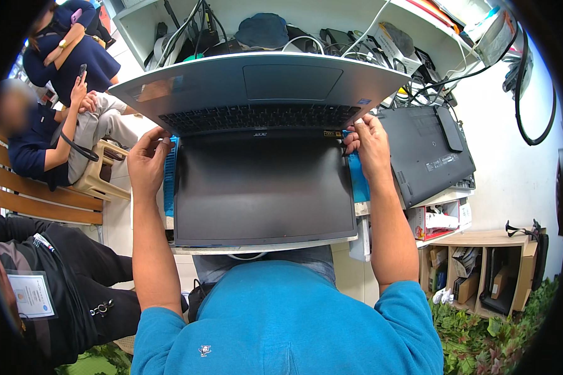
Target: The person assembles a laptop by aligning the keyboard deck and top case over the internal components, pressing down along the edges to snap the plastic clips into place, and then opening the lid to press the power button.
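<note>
An open laptop stands in front of me with its dark screen [263,187] lying flat on the bench. Its silver-grey keyboard base [213,84] tilts up at the far side, keys and touchpad facing me. My left hand [149,161] is closed at the left end of the hinge, thumb and fingers pinching the edge there. At the hinge's right end, my right hand [370,147] grips the corner with thumb and bent fingers. Parts of the fingertips are hidden behind the laptop's edge. A blue mat [358,178] shows under the laptop on both sides.
Another black laptop [428,153] lies underside up on the right. Behind, a white shelf [131,31] holds cables and devices. A wooden cubby shelf [469,240] stands lower right. On the left are a seated person [37,144], another standing, and a third person in dark clothes nearby.
</note>
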`<state>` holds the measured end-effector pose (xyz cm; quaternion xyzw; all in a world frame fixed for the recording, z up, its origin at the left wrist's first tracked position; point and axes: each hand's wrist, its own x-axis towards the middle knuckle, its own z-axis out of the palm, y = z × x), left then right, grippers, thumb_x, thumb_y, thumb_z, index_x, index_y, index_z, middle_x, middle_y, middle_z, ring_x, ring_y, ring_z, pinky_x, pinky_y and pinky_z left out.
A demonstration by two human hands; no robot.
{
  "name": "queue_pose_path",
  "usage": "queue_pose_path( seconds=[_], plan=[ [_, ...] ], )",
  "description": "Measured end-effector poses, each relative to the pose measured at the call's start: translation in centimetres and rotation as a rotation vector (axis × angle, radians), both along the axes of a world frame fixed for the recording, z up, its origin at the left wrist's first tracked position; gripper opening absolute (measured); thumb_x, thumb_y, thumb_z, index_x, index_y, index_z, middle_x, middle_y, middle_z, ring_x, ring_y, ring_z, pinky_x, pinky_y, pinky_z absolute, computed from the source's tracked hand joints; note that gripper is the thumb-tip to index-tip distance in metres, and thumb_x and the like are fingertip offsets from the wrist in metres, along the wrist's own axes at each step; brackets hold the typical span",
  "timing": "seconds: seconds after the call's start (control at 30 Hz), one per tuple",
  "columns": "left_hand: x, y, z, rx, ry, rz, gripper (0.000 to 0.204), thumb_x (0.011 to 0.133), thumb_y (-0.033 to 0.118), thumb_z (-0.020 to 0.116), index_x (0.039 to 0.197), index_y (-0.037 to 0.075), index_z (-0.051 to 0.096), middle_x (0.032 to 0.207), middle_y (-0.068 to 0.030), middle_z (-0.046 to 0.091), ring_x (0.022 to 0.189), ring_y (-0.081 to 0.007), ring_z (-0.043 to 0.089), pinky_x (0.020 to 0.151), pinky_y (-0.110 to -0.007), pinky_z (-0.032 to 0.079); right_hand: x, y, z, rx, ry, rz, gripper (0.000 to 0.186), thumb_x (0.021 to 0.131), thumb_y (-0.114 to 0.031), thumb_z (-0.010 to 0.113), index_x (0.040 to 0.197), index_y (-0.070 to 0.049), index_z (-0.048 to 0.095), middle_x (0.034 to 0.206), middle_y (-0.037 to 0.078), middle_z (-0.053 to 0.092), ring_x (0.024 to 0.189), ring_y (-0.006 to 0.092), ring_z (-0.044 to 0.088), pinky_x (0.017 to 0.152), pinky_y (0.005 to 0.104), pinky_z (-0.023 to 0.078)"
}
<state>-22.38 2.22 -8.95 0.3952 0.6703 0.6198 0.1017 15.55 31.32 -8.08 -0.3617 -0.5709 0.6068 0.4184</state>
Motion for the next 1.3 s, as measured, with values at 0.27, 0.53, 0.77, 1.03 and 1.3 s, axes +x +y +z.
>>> queue_pose_path(
  seconds=[0.27,0.53,0.77,1.03,1.3],
  plan=[
    [0.08,-0.05,0.12,0.001,-0.003,-0.001,0.025,0.104,0.0,0.07,0.129,-0.005,0.073,0.113,-0.0085,0.077,0.1,-0.0139,0.073,0.091,-0.031,0.063,-0.04,0.0,0.0,0.005,-0.008,0.0,0.03,0.113,-0.021,0.06,0.132,0.003,0.061,0.104,0.011,0.068,0.07,0.0095,0.065,0.055,0.0232,0.053],
    [0.06,-0.08,0.17,0.004,0.001,-0.003,0.025,0.104,0.0,0.07,0.129,-0.005,0.074,0.113,-0.0087,0.077,0.1,-0.0142,0.073,0.092,-0.031,0.063,-0.15,-0.21,0.23,-0.006,-0.009,0.003,0.032,0.114,-0.024,0.06,0.132,0.003,0.061,0.106,0.011,0.068,0.071,0.0093,0.064,0.055,0.0229,0.053],
    [0.18,-0.07,0.33,0.002,0.003,0.001,0.025,0.104,0.001,0.07,0.129,-0.005,0.074,0.113,-0.0092,0.078,0.1,-0.0149,0.074,0.092,-0.031,0.063,-0.21,-0.16,0.14,-0.02,0.005,0.001,0.032,0.114,-0.025,0.059,0.131,0.002,0.062,0.106,0.011,0.067,0.07,0.009,0.064,0.055,0.0229,0.053],
    [0.13,-0.06,0.29,-0.002,0.01,0.007,0.025,0.104,0.001,0.07,0.129,-0.006,0.074,0.113,-0.0099,0.078,0.099,-0.0152,0.074,0.091,-0.031,0.062,-0.22,-0.25,0.27,-0.019,0.006,-0.014,0.037,0.115,-0.032,0.058,0.128,0.002,0.062,0.106,0.012,0.067,0.07,0.0088,0.065,0.055,0.0228,0.053],
    [0.03,-0.06,0.18,-0.009,0.011,0.008,0.026,0.105,0.003,0.071,0.13,-0.005,0.074,0.113,-0.0105,0.078,0.1,-0.0156,0.074,0.091,-0.032,0.063,0.05,0.08,0.34,-0.02,-0.006,0.016,0.044,0.118,-0.041,0.047,0.121,0.001,0.06,0.104,0.012,0.066,0.072,0.0111,0.068,0.055,0.0231,0.055]
  ],
)
